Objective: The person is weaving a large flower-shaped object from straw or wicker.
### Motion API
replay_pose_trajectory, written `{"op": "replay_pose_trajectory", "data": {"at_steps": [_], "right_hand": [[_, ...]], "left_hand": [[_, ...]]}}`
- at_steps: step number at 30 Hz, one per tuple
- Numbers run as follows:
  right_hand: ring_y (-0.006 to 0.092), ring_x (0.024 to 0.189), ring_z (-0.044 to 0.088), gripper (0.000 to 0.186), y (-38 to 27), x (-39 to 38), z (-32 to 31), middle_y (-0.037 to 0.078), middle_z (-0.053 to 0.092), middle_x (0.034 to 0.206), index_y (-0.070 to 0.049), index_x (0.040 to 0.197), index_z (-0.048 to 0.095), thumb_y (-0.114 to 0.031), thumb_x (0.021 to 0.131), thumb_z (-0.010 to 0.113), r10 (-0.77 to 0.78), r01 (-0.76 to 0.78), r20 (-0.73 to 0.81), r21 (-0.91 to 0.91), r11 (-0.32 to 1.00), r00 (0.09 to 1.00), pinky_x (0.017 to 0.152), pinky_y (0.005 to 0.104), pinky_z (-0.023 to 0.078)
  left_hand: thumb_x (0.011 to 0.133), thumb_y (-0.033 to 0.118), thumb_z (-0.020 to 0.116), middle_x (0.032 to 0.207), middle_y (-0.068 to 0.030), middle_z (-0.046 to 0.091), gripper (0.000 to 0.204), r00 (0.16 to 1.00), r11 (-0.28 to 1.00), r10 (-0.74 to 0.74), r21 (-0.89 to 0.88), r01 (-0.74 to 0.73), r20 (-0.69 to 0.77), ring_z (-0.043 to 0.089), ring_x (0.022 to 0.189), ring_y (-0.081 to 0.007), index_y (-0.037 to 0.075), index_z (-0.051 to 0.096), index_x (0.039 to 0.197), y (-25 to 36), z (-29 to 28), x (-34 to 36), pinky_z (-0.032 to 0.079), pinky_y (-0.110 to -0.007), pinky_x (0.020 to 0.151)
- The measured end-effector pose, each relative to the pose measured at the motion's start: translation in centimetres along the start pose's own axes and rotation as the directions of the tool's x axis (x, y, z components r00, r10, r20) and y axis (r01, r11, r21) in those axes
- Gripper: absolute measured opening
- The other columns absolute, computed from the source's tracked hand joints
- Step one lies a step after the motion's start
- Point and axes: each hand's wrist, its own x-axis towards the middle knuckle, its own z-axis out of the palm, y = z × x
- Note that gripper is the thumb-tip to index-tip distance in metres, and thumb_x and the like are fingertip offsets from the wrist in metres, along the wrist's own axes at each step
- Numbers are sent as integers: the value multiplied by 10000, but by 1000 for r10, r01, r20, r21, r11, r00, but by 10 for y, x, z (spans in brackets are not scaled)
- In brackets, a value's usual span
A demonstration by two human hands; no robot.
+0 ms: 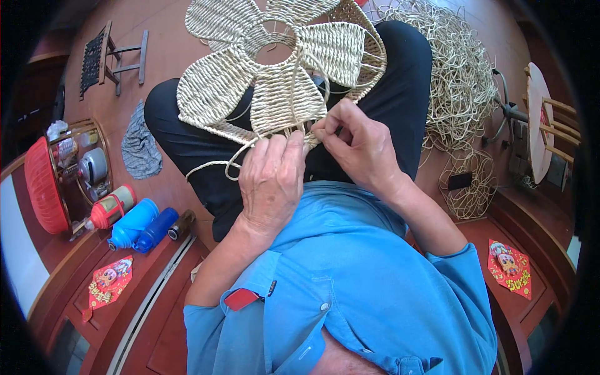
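A pale woven straw basket point(284, 100) with flower-shaped petals around a round hole rests across my lap. My left hand point(273, 175) is closed on its near rim, fingertips pressed just below the nearest petal. Beside it my right hand point(359, 140) pinches straw cord at the same rim, thumb against forefinger; the fingers hide most of that cord. A loose end of cord point(209, 165) sticks out left of my left hand. Another strand loops down over the nearest petal toward my right fingers.
A large heap of loose straw cord point(453, 75) lies on the floor at right, with a dark flat object point(460, 181) on a smaller coil. Several flasks, including a blue one point(156, 230), stand at left near a rack point(94, 165). A stool point(109, 59) is at far left, a grey cloth point(140, 142) nearer.
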Motion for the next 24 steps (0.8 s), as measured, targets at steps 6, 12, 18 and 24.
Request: {"op": "replay_pose_trajectory", "data": {"at_steps": [6,12,18,24], "right_hand": [[436,795,759,146,-6,9,11,196,722,776,-80,1108,565,-118,1026,680,-28,44,76,-211,976,997,673,549,575],[457,873,775,230,-12,18,6,221,777,881,-62,1193,541,-85,1008,676,101,-91,153,-76,993,983,781,562,594],[443,864,786,270,-14,10,18,195,788,897,-50,1191,522,-30,979,688,88,-88,28,-20,996,996,751,540,606],[39,665,653,359,-1,-10,45,51,714,882,-48,1148,491,91,923,734,110,-79,-216,148,986,970,611,267,549]], "left_hand": [[1016,165,706,778,-211,730,378,874,841,-301,-326,432,381,726,742,-413,-5,661,1350,5,-3,7,559,-528,737],[1021,163,699,838,-237,749,401,756,615,-367,-468,634,542,747,808,-454,6,646,1386,5,-10,16,553,-556,733],[1024,168,742,906,-208,783,407,946,942,-219,-200,269,239,781,849,-384,54,669,1409,8,-17,-7,589,-495,732],[1011,112,762,857,-138,759,376,958,882,-273,-374,285,85,759,756,-318,127,727,1385,-2,-10,-13,576,-446,693]]}}
